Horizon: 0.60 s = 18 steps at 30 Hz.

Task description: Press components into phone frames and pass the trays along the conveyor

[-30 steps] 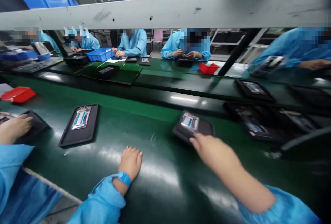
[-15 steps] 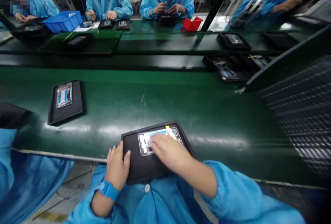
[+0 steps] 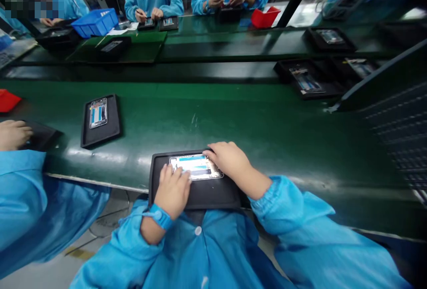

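A black tray (image 3: 200,197) sits at the front edge of the green bench before me, holding an opened phone frame (image 3: 193,164) with bright white and blue parts inside. My left hand (image 3: 173,189) lies over the tray's left part, fingers spread, the tips touching or just above the left end of the phone frame. At the far right corner of the tray, my right hand (image 3: 231,160) curls over the rim, its thumb side by the right end of the phone frame. The undersides of its fingers are hidden.
Another black tray (image 3: 102,131) with a phone frame stands to the left. A co-worker's hand (image 3: 13,135) rests at far left near a red bin (image 3: 7,100). Across the bench are a blue bin (image 3: 95,22), more trays and seated co-workers. A dark mesh panel (image 3: 396,133) borders the right.
My right hand has moved from above the phone frame to the tray's far right corner. The left hand has shifted from the left rim onto the tray. The tray now lies straighter.
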Available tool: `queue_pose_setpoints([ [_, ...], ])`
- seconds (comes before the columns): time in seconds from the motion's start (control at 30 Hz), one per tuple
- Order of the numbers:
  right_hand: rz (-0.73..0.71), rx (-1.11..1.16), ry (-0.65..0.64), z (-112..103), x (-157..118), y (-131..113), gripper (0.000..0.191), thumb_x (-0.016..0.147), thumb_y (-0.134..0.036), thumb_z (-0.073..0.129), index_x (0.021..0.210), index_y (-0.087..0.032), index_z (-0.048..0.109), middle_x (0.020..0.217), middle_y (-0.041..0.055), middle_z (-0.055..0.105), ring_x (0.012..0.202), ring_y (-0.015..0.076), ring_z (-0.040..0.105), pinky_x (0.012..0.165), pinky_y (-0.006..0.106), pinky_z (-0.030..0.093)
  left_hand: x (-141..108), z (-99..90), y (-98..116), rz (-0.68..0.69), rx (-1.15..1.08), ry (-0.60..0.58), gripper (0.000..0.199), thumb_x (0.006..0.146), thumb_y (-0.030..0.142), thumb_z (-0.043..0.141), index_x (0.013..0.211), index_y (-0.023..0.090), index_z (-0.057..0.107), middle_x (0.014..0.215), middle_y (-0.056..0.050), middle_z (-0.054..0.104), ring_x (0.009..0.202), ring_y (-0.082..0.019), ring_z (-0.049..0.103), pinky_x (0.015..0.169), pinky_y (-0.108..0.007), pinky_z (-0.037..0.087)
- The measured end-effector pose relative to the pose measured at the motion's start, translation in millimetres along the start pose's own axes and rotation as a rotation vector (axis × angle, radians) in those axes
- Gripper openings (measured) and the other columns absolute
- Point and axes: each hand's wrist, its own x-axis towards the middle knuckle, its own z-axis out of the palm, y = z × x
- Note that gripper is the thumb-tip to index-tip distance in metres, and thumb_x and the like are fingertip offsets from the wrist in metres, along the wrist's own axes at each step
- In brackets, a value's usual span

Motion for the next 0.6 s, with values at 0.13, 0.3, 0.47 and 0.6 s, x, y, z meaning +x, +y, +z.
queue_pose_setpoints([
  [0.13,0.055,0.17,-0.005,-1,-42,3,0.028,0.087,-0.029,0.038,0.1,-0.017,0.06,0.096,0.0057,0.064,0.087,0.0186,0.057,0.075,0.029,0.04,11,8.4,20,0.119,-0.077,-0.006,0.025,0.082,0.024,0.044,0.104,0.021,0.057,0.103,-0.005,0.057,0.107,-0.029,0.042,0.094,-0.048,0.032],
  [0.3,-0.155,0.168,-0.048,15,-88,-12,0.021,0.082,-0.021,0.049,0.098,-0.018,0.061,0.096,0.0038,0.064,0.08,0.018,0.057,0.075,0.029,0.041,13,16.3,19,0.098,-0.12,-0.05,0.026,0.084,0.021,0.041,0.104,0.018,0.056,0.101,-0.007,0.057,0.107,-0.027,0.042,0.093,-0.049,0.033],
  [0.47,-0.157,0.198,-0.13,16,-82,-20,0.024,0.081,-0.014,0.044,0.094,-0.02,0.063,0.091,0.0032,0.065,0.076,0.0191,0.058,0.071,0.031,0.043,10,15.0,22,0.131,-0.179,-0.069,0.025,0.084,0.021,0.039,0.102,0.017,0.057,0.1,-0.008,0.057,0.108,-0.026,0.041,0.094,-0.049,0.033],
  [0.6,0.094,0.597,-0.167,8,-72,-17,0.024,0.079,-0.016,0.043,0.09,-0.022,0.064,0.091,0.0019,0.066,0.083,0.0175,0.059,0.075,0.03,0.045,11,14.0,29,0.186,-0.262,-0.081,0.023,0.084,0.02,0.04,0.097,0.017,0.058,0.089,-0.005,0.06,0.101,-0.024,0.046,0.094,-0.047,0.034],
])
